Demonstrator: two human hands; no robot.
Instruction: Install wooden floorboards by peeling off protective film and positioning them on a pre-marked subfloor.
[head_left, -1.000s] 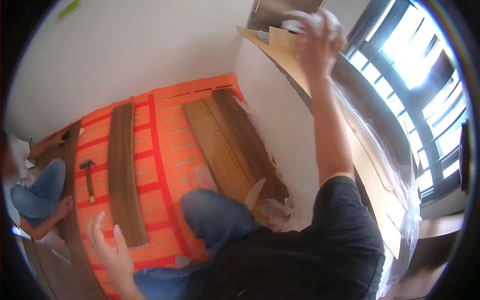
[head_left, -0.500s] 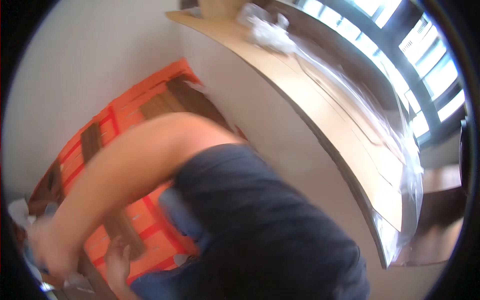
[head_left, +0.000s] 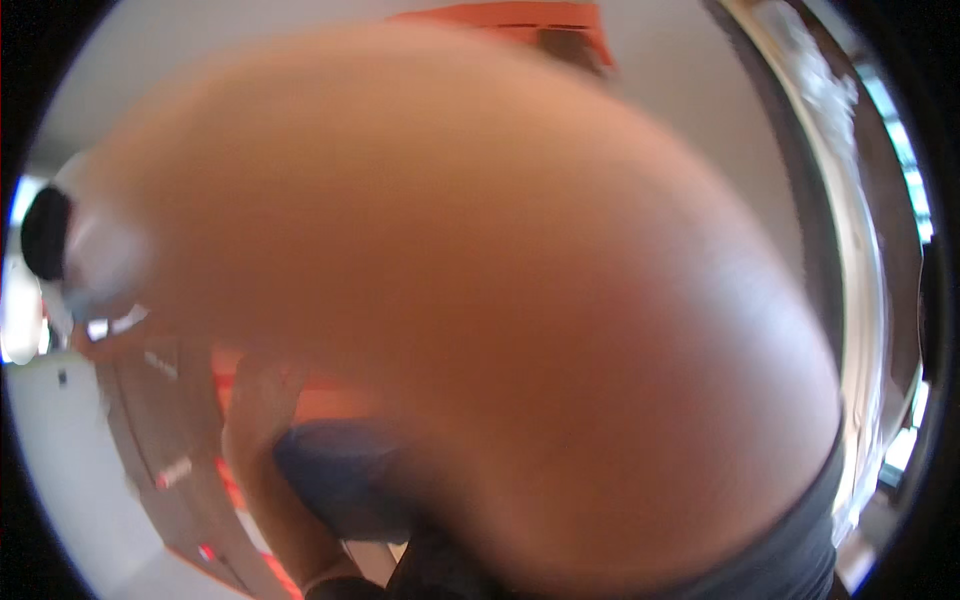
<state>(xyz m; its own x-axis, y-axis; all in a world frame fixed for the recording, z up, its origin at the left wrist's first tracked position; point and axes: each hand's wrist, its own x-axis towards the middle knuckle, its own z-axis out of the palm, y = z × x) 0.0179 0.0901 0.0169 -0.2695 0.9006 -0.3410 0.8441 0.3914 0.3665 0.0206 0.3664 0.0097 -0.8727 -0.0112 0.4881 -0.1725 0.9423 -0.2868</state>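
Note:
My right arm (head_left: 450,280), bent and very close, fills most of the view and is badly blurred. It reaches to the far left, where my right hand (head_left: 105,245) is a smear; a dark rounded thing (head_left: 45,235) is beside it. Whether the hand grips that thing I cannot make out. Below the arm, my left hand (head_left: 265,390) is down near the orange floor sheet (head_left: 335,400), its fingers hidden or smeared. Brown wood-look planks (head_left: 165,430) lie to the left of that hand. Part of my blue-clad leg (head_left: 345,465) shows beside it.
A pale wall (head_left: 680,60) rises at the far side. On the right runs a light wooden board (head_left: 850,300) with a dark edge, with clear plastic wrap (head_left: 820,80) on it. A white panel (head_left: 75,450) is at the lower left.
The view has swung, so the right arm now covers most of the floor sheet and planks. The board on the right has shifted toward the rim. The dark rounded thing now shows.

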